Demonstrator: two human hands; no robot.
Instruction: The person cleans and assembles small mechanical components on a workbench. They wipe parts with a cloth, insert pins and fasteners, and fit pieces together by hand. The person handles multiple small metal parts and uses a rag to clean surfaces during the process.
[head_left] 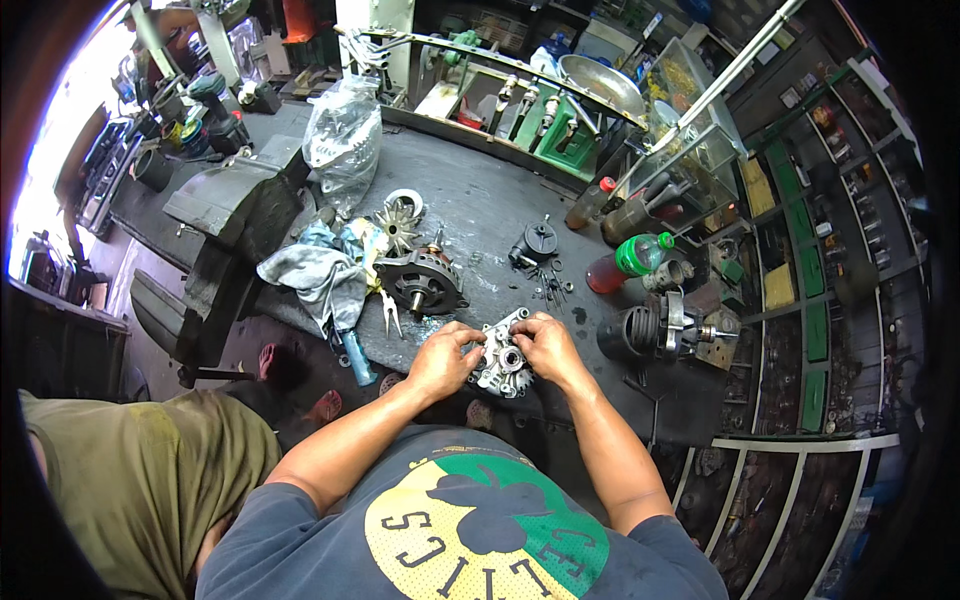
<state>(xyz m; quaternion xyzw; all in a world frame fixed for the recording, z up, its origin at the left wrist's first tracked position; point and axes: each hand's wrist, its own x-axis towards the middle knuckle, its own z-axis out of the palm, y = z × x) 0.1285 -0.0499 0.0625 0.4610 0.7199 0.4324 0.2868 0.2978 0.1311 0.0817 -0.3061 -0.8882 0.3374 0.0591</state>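
Observation:
Between my hands, at the bench's near edge, is a silver cast-metal alternator housing [503, 372] with a round hole in its middle and slotted sides. My left hand [444, 362] grips its left side with bent fingers. The fingers of my right hand [549, 350] are closed on its upper right edge. Just beyond my left hand lies a dark alternator half [432, 282] with a shaft sticking out. Behind it sits a finned metal rotor piece [400, 222]. Pliers [390, 312] lie near a grey rag [325, 275]. Small screws and parts [552, 285] are scattered beyond my right hand.
A big bench vise [235, 215] stands at the left. On the right are a green-capped bottle of red liquid [618, 265] and a motor-like part [660, 330]. A bagged part [342, 140] sits farther back. Another person in an olive shirt [150, 490] is close at my left.

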